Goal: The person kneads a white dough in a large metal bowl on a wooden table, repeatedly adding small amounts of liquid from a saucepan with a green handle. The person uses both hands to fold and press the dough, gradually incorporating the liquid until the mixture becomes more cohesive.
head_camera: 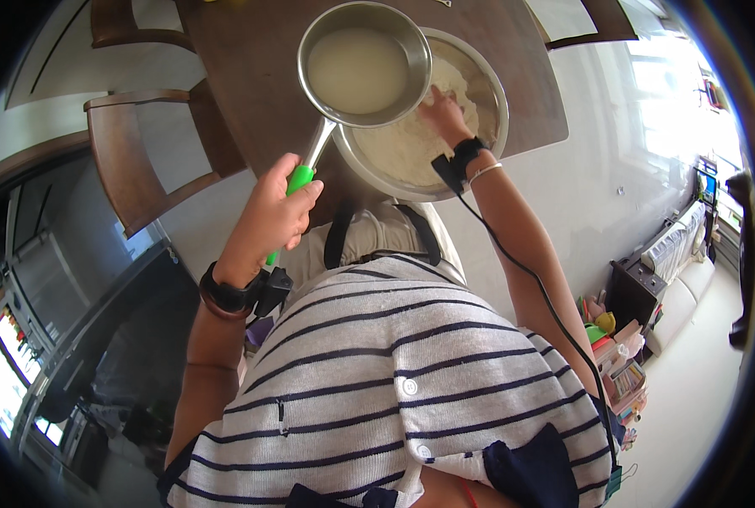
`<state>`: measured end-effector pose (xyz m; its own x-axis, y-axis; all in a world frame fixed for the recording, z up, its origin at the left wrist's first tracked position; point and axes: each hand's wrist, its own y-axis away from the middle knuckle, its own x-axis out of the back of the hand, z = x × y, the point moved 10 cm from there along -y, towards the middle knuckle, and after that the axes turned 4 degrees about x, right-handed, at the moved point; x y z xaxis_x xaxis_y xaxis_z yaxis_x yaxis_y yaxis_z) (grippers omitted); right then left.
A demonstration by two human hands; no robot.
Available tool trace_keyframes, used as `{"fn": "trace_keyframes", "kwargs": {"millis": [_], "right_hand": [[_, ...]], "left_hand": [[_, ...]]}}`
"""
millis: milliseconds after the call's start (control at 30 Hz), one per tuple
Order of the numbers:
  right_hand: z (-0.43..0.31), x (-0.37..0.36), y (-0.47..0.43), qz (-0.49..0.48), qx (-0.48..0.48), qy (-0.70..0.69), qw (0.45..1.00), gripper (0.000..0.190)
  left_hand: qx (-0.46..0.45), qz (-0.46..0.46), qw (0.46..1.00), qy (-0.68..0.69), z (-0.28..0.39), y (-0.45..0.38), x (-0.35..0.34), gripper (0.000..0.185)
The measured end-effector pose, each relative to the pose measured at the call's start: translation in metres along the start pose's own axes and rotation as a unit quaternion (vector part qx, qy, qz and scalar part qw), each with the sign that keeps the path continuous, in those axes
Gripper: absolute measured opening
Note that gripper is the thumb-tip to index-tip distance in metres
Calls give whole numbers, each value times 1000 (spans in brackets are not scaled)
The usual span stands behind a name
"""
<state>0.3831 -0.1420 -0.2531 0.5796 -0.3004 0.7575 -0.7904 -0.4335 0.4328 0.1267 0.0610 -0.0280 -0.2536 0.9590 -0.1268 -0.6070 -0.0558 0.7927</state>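
Note:
My left hand [276, 209] is closed round the green handle of a metal saucepan [317, 143], which holds a cloudy, whitish liquid [358, 71]. The pan is over the left part of a wide metal bowl [503, 120] and hides some of it. Pale flour [396, 155] fills much of the bowl. Inside the bowl, at the flour, is my right hand [446, 114], its fingers spread and holding nothing that I can see. Whether the fingertips press into the flour is hard to tell. Each wrist wears a black strap with a small device.
The bowl stands at the near edge of a brown wooden table [250, 70]. Wooden chairs [123, 159] are at the left, another [593, 25] at the top right. A black cable [536, 276] runs along my right arm. Boxes and toys [612, 355] lie lower right.

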Motion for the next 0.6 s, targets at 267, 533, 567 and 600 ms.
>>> {"fn": "trace_keyframes", "kwargs": {"millis": [267, 533, 567, 600], "right_hand": [[-22, 35, 14, -27, 73, -47, 996, 61], [-114, -26, 17, -60, 252, 90, 962, 50], [-111, -25, 36, -93, 254, 125, 955, 50], [-116, -22, 56, -107, 282, 149, 942, 50]], "left_hand": [[-13, 4, 1000, 11, 10, 4, 1, 16], [-11, 13, 1000, 22, 9, 9, 2, 21], [-12, 13, 1000, 24, 9, 10, 3, 21], [-13, 10, 999, 27, 8, 10, 2, 21]]}}
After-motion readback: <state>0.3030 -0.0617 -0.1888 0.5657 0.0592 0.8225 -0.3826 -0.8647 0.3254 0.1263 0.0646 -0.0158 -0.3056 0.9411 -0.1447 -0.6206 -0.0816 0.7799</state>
